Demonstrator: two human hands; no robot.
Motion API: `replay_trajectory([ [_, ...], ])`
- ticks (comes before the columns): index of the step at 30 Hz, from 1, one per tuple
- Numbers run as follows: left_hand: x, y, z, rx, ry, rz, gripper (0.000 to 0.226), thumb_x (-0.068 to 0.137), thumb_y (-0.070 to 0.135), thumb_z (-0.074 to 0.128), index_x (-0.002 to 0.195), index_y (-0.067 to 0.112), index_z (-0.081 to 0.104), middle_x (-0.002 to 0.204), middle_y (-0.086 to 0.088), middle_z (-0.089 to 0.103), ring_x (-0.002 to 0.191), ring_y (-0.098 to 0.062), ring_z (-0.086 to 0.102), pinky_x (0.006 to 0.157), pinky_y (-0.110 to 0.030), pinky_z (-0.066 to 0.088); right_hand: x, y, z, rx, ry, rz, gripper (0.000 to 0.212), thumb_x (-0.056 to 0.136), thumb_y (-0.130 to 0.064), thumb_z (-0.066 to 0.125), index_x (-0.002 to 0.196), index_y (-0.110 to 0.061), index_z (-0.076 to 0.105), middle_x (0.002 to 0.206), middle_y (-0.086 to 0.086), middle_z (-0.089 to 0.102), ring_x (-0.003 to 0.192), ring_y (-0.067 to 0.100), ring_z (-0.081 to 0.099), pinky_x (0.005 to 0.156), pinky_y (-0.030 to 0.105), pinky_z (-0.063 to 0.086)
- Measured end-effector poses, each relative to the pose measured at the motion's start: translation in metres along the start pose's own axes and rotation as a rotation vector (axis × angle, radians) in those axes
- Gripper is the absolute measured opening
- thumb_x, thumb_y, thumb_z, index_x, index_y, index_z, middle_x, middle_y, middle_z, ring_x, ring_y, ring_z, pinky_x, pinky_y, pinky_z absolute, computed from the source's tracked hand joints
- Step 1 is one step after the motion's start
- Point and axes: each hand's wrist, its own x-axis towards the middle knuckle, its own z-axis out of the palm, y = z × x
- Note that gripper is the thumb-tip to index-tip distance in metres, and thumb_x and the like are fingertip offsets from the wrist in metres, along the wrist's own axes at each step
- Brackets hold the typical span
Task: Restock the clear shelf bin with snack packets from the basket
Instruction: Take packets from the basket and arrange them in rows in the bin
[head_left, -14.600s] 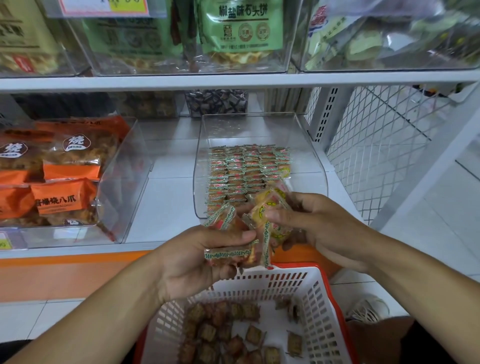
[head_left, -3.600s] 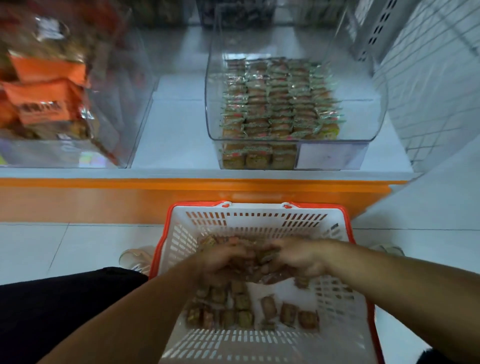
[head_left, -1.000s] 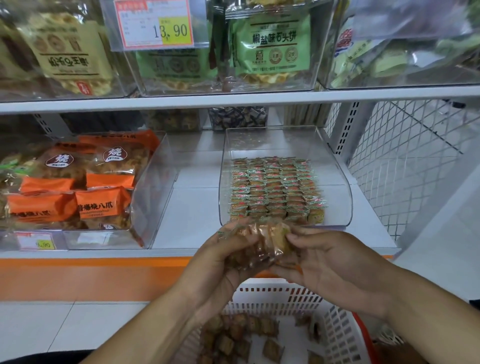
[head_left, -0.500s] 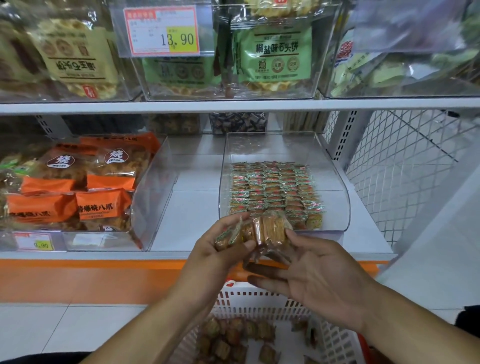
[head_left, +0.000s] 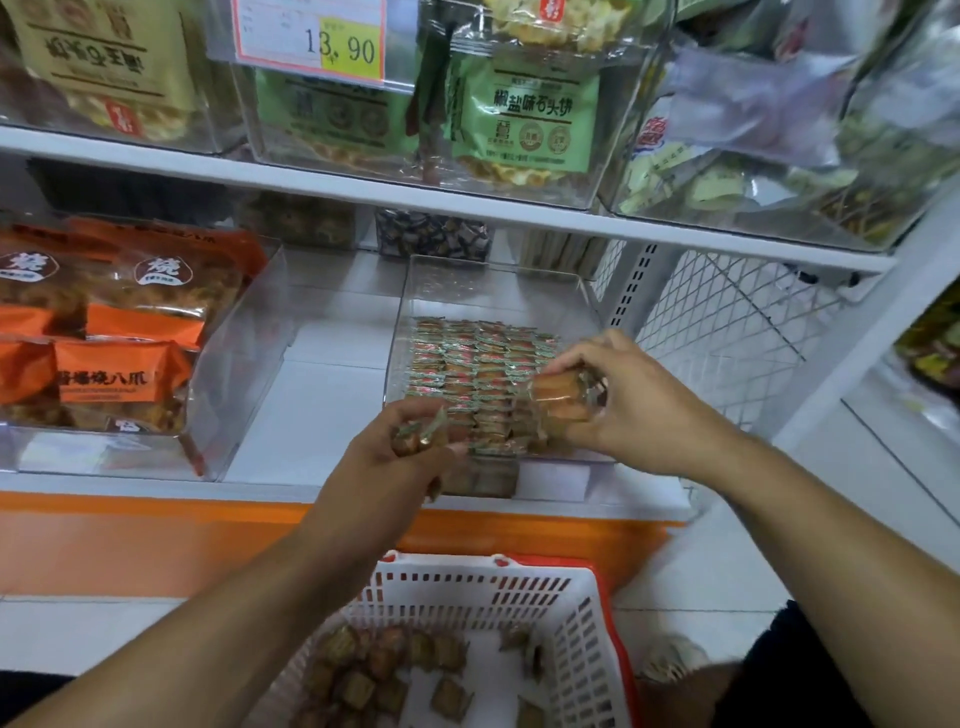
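Reaching forward, the right hand (head_left: 618, 402) pinches a stack of packets (head_left: 563, 402) over the clear bin's (head_left: 498, 280) right front corner, nearer the rows; the left hand (head_left: 400, 457) grips more packets at its left front wall, above the basket (head_left: 587, 623).

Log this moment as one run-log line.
left hand: holds small snack packets | right hand: holds packets over clear plastic shelf bin | white plastic basket: packets remain
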Motion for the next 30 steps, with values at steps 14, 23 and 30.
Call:
replay_trajectory([
  [14,0.010,0.007,0.009,0.047,0.007,-0.031,0.029,0.093,0.020,0.072,0.114,0.037,0.061,0.103,0.014,0.073,0.087,-0.006,0.068,0.067,-0.023,0.048,0.066,0.001,0.037,-0.999,-0.777,-0.070,0.037,0.081,-0.010,0.074,0.116,-0.017,0.065,0.111,0.005,0.064,0.072,0.016,0.051,0.057,0.026,0.047],
  [23,0.012,0.006,0.010,0.089,-0.011,-0.055,0.033,0.093,0.021,0.072,0.115,0.040,0.057,0.107,0.015,0.071,0.097,-0.012,0.068,0.079,-0.031,0.052,0.071,0.013,0.017,-0.688,-0.922,0.150,0.079,0.092,-0.013,0.069,0.158,-0.026,0.027,0.160,-0.001,0.035,0.141,0.023,0.039,0.108,0.026,0.036],
  [30,0.013,0.005,0.013,0.095,0.000,-0.092,0.032,0.092,0.019,0.073,0.113,0.040,0.058,0.108,0.013,0.072,0.098,-0.014,0.068,0.077,-0.030,0.052,0.062,0.001,0.021,-1.006,-0.987,0.135,0.031,0.098,-0.004,0.048,0.127,-0.006,0.057,0.112,0.008,0.058,0.102,0.029,0.056,0.064,0.030,0.044],
])
